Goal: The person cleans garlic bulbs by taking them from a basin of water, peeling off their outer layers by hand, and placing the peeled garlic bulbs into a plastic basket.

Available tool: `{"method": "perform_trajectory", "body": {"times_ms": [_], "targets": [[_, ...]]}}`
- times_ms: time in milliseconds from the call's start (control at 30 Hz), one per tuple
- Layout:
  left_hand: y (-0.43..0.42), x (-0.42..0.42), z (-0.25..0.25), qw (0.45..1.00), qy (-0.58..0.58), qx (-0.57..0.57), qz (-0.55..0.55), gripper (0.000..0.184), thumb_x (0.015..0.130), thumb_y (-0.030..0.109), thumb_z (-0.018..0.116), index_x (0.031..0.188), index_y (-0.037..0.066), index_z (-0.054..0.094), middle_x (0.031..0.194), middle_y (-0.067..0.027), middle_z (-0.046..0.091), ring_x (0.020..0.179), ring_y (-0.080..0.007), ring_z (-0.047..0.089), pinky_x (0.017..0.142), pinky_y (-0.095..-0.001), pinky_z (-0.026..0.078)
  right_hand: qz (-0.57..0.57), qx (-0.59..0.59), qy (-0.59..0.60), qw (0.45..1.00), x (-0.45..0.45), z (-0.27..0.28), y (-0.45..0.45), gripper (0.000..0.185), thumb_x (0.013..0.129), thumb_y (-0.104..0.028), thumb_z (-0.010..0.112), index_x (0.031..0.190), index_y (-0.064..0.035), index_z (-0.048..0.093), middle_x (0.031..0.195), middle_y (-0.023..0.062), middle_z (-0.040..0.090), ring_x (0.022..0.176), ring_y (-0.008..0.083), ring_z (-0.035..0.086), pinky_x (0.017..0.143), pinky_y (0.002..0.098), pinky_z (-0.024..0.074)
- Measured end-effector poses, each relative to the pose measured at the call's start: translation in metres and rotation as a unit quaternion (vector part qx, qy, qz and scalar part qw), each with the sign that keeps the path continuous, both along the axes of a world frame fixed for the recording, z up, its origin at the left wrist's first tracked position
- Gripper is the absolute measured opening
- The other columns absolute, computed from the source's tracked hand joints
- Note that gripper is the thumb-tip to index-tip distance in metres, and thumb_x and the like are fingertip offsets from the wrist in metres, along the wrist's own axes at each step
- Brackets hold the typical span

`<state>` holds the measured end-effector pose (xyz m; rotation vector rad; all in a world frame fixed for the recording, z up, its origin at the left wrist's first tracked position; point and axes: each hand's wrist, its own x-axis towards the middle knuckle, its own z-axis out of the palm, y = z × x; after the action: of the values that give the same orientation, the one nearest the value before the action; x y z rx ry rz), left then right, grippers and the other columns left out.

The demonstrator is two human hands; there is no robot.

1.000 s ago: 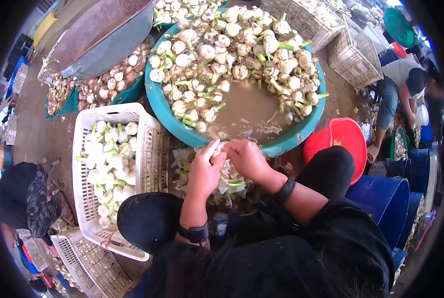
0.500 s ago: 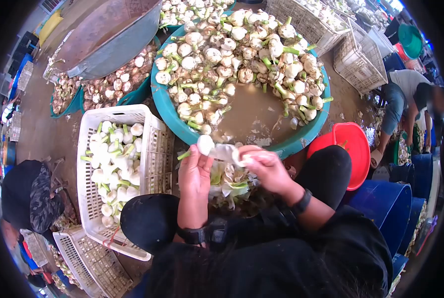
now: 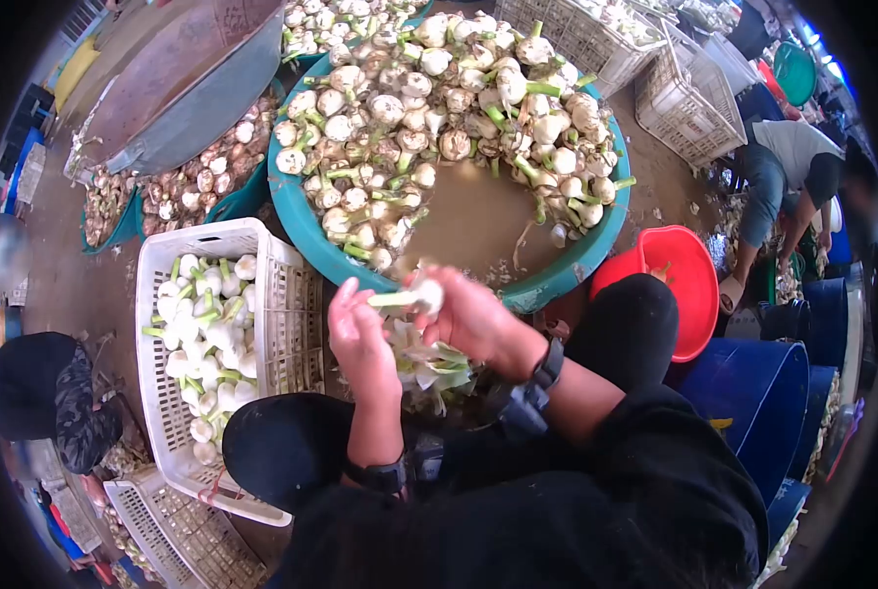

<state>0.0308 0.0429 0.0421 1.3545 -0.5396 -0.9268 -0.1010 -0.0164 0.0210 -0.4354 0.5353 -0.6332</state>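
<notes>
Hands slightly apart: right hand (image 3: 473,319) pinches 1 bulb (image 3: 426,295), stem pointing left; left hand (image 3: 363,344) is loosely curled by the stem tip, contact unclear. Bulb is between my hands, over the peels (image 3: 434,371), just off the tub's (image 3: 330,257) near edge. Main risk: slip, since only 1 hand clearly has it and my skin looks wet. Could drop into the peels, or over that near edge into murky water and get dirty. Heap along tub's far edge looks steep; a knock could slide bulbs down. Left knee (image 3: 284,442) is against the crate's (image 3: 292,329) near right corner; shifting could jolt it. Red basin (image 3: 683,294) likewise, beside right knee (image 3: 628,319).
</notes>
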Motion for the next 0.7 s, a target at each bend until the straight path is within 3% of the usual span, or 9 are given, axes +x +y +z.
{"method": "perform_trajectory", "body": {"times_ms": [100,167,233,267,333,400,533,600,700], "targets": [[-0.002,0.009,-0.005,0.991,-0.034,0.128,-0.001,0.035,0.085,0.027,0.054,0.108,0.0,0.052,0.087,-0.0044,0.055,0.069,-0.0106,0.049,0.063,-0.0254,0.043,0.099,0.003,-0.405,0.909,-0.034,0.04,-0.037,0.055,0.089,-0.044,0.028,0.122,-0.0025,0.045,0.106,0.0217,0.056,0.079,0.0316,0.062,0.062,0.0374,0.0546],[0.007,-0.007,-0.049,0.947,-0.104,0.195,-0.232,0.041,0.078,0.034,0.06,0.102,0.001,0.054,0.092,-0.0128,0.058,0.085,-0.0176,0.056,0.073,-0.0304,0.045,-0.009,-0.043,-0.261,0.964,-0.036,0.03,-0.065,0.053,0.089,-0.042,0.032,0.123,-0.0023,0.044,0.116,0.0201,0.052,0.093,0.0333,0.059,0.071,0.043,0.0529],[0.02,-0.039,-0.077,0.819,-0.401,0.243,-0.332,0.05,0.069,0.038,0.065,0.101,0.002,0.054,0.1,-0.0222,0.057,0.095,-0.0373,0.054,0.081,-0.0441,0.043,-0.013,-0.166,0.065,0.984,-0.017,-0.001,-0.103,0.049,0.087,-0.038,0.044,0.121,-0.0032,0.047,0.119,0.0167,0.052,0.096,0.0319,0.058,0.076,0.0422,0.0504],[0.027,-0.044,-0.11,0.809,-0.374,0.223,-0.395,0.052,0.07,0.039,0.065,0.104,0.001,0.053,0.103,-0.0234,0.056,0.097,-0.0368,0.053,0.082,-0.0432,0.043,0.022,-0.287,0.27,0.919,0.003,-0.019,-0.119,0.047,0.084,-0.035,0.052,0.12,-0.0039,0.049,0.119,0.0154,0.052,0.097,0.0313,0.057,0.079,0.0421,0.0489],[0.029,-0.045,-0.152,0.813,-0.267,0.219,-0.469,0.05,0.071,0.038,0.064,0.103,0.0,0.055,0.101,-0.0246,0.058,0.095,-0.0368,0.056,0.081,-0.0424,0.044,0.147,-0.576,0.516,0.617,0.037,-0.076,-0.152,0.044,0.074,-0.029,0.064,0.11,-0.0052,0.056,0.113,0.0151,0.056,0.096,0.0289,0.058,0.08,0.0396,0.0472],[0.016,-0.043,-0.128,0.674,-0.229,0.325,-0.623,0.049,0.073,0.04,0.061,0.098,-0.002,0.059,0.096,-0.0253,0.059,0.09,-0.0376,0.058,0.08,-0.0421,0.045,0.248,-0.667,0.613,0.345,0.06,-0.104,-0.149,0.035,0.07,-0.026,0.065,0.099,-0.0057,0.061,0.102,0.0168,0.06,0.093,0.0274,0.059,0.08,0.0401,0.0466],[-0.001,-0.022,-0.084,0.688,-0.355,0.298,-0.558,0.05,0.076,0.047,0.054,0.09,-0.001,0.062,0.091,-0.0237,0.061,0.089,-0.0382,0.058,0.079,-0.0426,0.045,0.344,-0.543,0.623,0.446,0.051,-0.149,-0.149,0.03,0.081,-0.033,0.053,0.085,-0.0051,0.063,0.086,0.015,0.063,0.08,0.0288,0.061,0.072,0.0417,0.0476],[-0.008,0.007,-0.044,0.867,-0.279,0.276,-0.306,0.052,0.078,0.048,0.055,0.105,0.004,0.054,0.092,-0.0217,0.06,0.088,-0.0379,0.058,0.079,-0.0441,0.045,0.326,-0.668,0.514,0.428,0.028,-0.153,-0.147,0.03,0.087,-0.028,0.044,0.089,-0.0034,0.062,0.077,0.0148,0.062,0.08,0.0291,0.062,0.069,0.0406,0.0474],[-0.03,0.011,-0.059,0.961,-0.188,0.199,0.026,0.065,0.079,0.053,0.055,0.114,-0.002,0.047,0.098,-0.0194,0.059,0.089,-0.0341,0.058,0.076,-0.0405,0.046,0.244,-0.47,0.498,0.686,0.019,-0.049,-0.091,0.029,0.089,-0.025,0.042,0.085,-0.0001,0.057,0.072,0.0209,0.057,0.075,0.0356,0.058,0.065,0.042,0.0449]]}}
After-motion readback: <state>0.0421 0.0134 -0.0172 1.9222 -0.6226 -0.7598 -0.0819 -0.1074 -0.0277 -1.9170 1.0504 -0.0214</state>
